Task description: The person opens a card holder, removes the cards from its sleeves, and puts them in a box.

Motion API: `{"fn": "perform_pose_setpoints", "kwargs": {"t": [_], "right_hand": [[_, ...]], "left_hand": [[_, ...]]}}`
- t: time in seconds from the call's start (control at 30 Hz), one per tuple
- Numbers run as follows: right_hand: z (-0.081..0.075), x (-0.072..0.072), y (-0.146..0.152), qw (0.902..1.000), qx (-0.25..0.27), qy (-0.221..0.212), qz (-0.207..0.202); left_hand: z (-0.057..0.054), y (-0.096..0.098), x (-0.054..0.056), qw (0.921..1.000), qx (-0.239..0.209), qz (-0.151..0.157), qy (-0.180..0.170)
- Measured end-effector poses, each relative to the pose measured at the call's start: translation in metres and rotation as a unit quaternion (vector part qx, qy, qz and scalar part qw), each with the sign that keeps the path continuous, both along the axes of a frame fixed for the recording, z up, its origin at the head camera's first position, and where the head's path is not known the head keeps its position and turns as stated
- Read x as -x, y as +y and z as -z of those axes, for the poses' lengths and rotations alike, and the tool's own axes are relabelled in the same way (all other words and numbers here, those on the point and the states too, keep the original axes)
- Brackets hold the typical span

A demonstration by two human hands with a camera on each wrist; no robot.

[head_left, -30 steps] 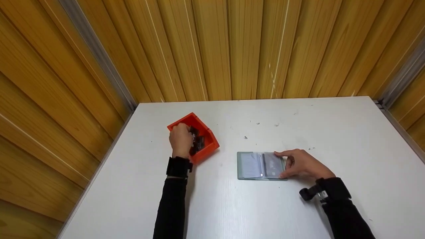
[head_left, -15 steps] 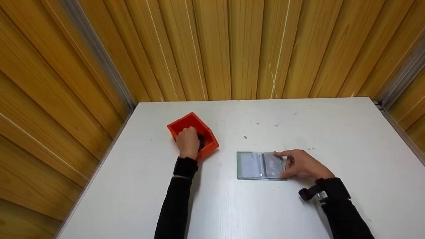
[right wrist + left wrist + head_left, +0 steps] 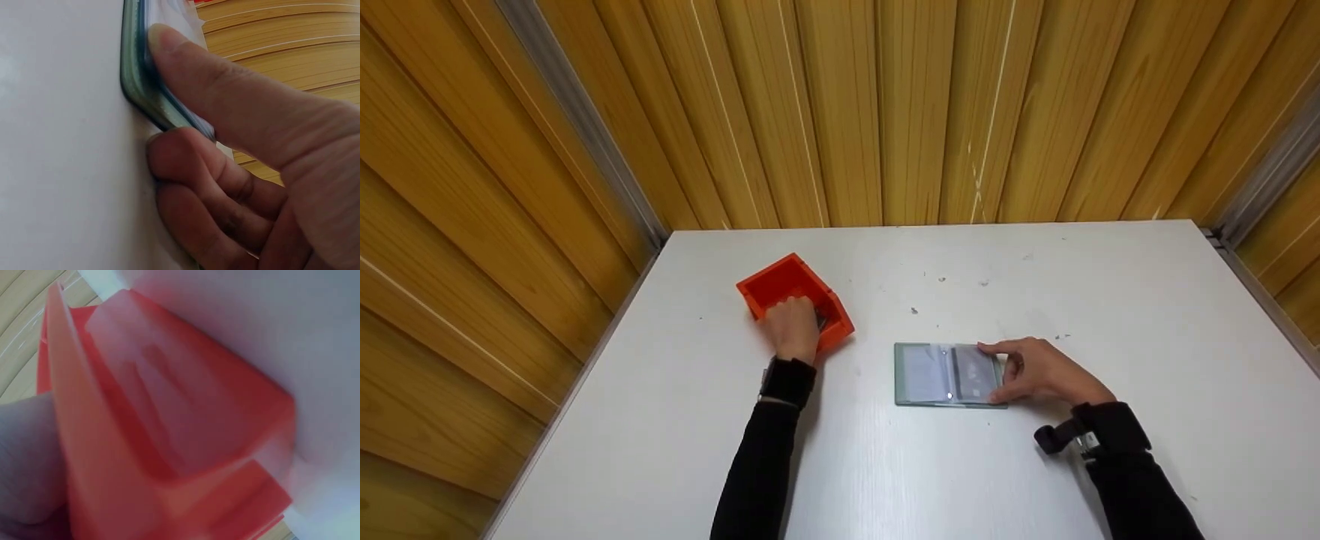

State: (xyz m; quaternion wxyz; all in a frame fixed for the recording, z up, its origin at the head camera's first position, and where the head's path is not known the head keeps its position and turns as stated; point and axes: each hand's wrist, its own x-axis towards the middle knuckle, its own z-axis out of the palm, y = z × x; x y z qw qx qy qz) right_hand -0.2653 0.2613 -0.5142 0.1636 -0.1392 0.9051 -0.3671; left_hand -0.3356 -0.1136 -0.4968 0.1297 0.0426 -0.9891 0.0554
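My left hand (image 3: 791, 328) reaches down into a red plastic bin (image 3: 780, 281), its knuckles up and its fingertips hidden inside. A bit of dark, flat contents (image 3: 820, 321) shows beside it; I cannot tell what the fingers hold. In the left wrist view the bin's outer wall (image 3: 101, 455) hides most of that hand. To the right, a green-edged card holder (image 3: 926, 375) lies spread on the table, with clear sleeves and a card behind the right-hand one. My right hand (image 3: 1039, 371) holds its right side, thumb (image 3: 197, 79) on the sleeves and the lower fingers curled at the edge.
The white table (image 3: 855, 465) carries a few small dark marks beyond the card holder. Wood-patterned panels (image 3: 915, 112) rise along its back and left side. The bin stands at an angle, left of the card holder.
My left hand has shifted right and nearer to me within the bin, covering most of the dark pieces seen before. My right hand and the card holder have stayed put.
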Motion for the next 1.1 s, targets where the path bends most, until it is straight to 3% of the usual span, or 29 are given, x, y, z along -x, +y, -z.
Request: {"fn": "perform_pose_setpoints", "kwargs": {"t": [0.17,0.33,0.4,0.47,0.53,0.63,0.7,0.77,0.87,0.97,1.1], "right_hand": [[-0.001,0.0,-0.001,1.0,0.0,-0.002,-0.001],[-0.003,0.001,-0.003,1.0,0.003,-0.006,-0.001],[-0.003,0.001,-0.003,1.0,0.003,-0.005,-0.002],[-0.002,0.001,-0.002,1.0,0.002,-0.002,-0.003],[-0.001,0.0,-0.002,1.0,-0.002,0.001,-0.003],[0.0,-0.001,-0.001,1.0,-0.002,0.002,-0.006],[0.001,-0.001,0.0,1.0,-0.002,0.001,-0.007],[0.001,-0.002,0.0,1.0,0.0,0.0,-0.007],[0.0,-0.002,-0.001,1.0,0.0,-0.002,-0.003],[-0.001,-0.001,-0.002,1.0,0.007,0.0,-0.001],[-0.002,-0.001,-0.002,0.9987,0.04,0.021,-0.022]], "left_hand": [[-0.012,0.001,-0.005,0.9987,-0.048,0.01,0.013],[-0.047,0.009,-0.019,0.9913,-0.109,0.025,0.07],[-0.059,0.018,-0.027,0.9858,-0.133,0.055,0.086],[-0.063,0.03,-0.033,0.9755,-0.17,0.114,0.083],[-0.06,0.044,-0.039,0.9573,-0.213,0.191,0.045],[-0.047,0.065,-0.046,0.9169,-0.255,0.303,-0.053],[-0.036,0.079,-0.051,0.8915,-0.25,0.357,-0.124],[-0.026,0.088,-0.054,0.873,-0.223,0.397,-0.173],[-0.015,0.096,-0.057,0.8611,-0.185,0.428,-0.204],[-0.012,0.096,-0.057,0.8608,-0.17,0.432,-0.209],[-0.014,0.094,-0.056,0.8565,-0.192,0.42,-0.229]]}}
